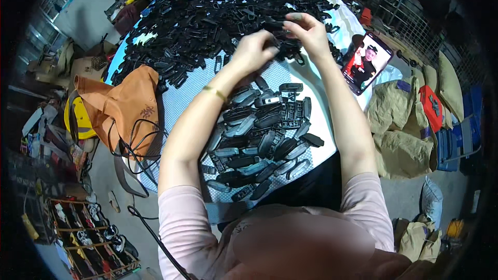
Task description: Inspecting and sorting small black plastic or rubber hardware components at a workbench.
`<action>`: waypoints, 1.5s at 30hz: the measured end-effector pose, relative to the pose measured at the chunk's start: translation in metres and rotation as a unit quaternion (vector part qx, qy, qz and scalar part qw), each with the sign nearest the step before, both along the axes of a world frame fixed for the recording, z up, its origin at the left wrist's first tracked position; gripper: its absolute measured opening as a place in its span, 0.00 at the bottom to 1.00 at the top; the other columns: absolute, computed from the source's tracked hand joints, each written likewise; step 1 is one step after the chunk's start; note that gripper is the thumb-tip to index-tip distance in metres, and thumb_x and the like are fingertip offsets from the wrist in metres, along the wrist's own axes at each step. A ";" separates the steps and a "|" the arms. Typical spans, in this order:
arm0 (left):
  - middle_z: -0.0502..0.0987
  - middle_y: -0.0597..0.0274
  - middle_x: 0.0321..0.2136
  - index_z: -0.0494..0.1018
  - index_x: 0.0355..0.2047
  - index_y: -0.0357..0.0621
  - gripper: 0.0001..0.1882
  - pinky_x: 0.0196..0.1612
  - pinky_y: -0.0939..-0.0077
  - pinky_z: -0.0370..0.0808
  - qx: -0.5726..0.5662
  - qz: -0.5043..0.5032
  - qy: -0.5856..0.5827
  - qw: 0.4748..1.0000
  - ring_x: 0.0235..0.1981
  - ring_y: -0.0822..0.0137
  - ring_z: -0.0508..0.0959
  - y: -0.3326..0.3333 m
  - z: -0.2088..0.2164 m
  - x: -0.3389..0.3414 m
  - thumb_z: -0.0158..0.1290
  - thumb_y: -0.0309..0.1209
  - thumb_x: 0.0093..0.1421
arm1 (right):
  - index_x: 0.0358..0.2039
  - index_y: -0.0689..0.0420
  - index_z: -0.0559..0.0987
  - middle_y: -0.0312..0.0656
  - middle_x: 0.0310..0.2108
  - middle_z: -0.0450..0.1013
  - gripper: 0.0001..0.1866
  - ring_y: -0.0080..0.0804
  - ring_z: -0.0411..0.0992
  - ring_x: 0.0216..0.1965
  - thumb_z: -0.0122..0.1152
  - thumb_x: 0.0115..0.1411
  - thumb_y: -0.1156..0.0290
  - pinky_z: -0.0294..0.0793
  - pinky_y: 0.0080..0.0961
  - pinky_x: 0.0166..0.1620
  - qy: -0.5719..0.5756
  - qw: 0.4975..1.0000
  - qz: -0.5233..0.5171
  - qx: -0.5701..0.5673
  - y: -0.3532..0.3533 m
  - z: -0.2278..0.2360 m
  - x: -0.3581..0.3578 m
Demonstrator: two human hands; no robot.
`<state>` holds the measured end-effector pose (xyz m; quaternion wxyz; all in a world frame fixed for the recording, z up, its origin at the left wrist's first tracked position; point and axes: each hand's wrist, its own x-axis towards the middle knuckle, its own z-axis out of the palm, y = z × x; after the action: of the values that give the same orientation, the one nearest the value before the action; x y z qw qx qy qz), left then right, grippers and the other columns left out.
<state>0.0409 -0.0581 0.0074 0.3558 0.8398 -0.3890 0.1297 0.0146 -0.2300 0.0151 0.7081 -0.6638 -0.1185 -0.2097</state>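
The person's arms both reach forward from short sleeves [181, 207], bent at the elbows and slanting inward. The left hand [254, 49] has its back up, wrist nearly straight, fingers curled and fingertips blurred. The right hand [313, 35] is near it but apart, fingers bent toward the left hand. Whether either hand's fingertips are closed together is hard to tell.

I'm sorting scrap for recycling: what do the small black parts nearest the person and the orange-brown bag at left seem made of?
Black parts: probably hard moulded plastic, semi-gloss, going by their repeated shapes and highlights. Orange-brown bag: perhaps leather or coated fabric, mostly matte, since it folds in broad creases.
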 end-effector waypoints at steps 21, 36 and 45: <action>0.75 0.60 0.35 0.68 0.45 0.34 0.16 0.40 0.81 0.74 -0.398 -0.002 0.360 0.843 0.35 0.73 0.75 0.058 0.025 -0.048 0.49 0.19 0.54 | 0.35 0.62 0.77 0.39 0.23 0.69 0.13 0.23 0.68 0.23 0.62 0.48 0.71 0.66 0.17 0.26 -0.113 0.978 -0.048 -0.169 0.077 -0.007 -0.035; 0.75 0.60 0.36 0.72 0.40 0.35 0.12 0.46 0.76 0.68 -0.321 -0.077 0.306 0.893 0.39 0.70 0.73 0.063 0.026 -0.047 0.50 0.26 0.56 | 0.32 0.62 0.75 0.36 0.24 0.72 0.16 0.19 0.68 0.24 0.64 0.47 0.63 0.68 0.18 0.28 0.085 0.971 0.125 -0.186 0.069 -0.005 -0.031; 0.76 0.61 0.34 0.73 0.38 0.35 0.11 0.44 0.77 0.69 -0.331 -0.086 0.305 0.889 0.37 0.71 0.74 0.064 0.034 -0.050 0.49 0.24 0.55 | 0.30 0.64 0.76 0.35 0.23 0.72 0.12 0.15 0.65 0.25 0.62 0.50 0.68 0.64 0.16 0.27 0.012 0.944 0.144 -0.297 0.057 0.009 -0.034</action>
<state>-0.0096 0.0055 0.0415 0.7241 0.6346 -0.2666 -0.0433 -0.0192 -0.1729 0.0240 0.5031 -0.8221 -0.2611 -0.0531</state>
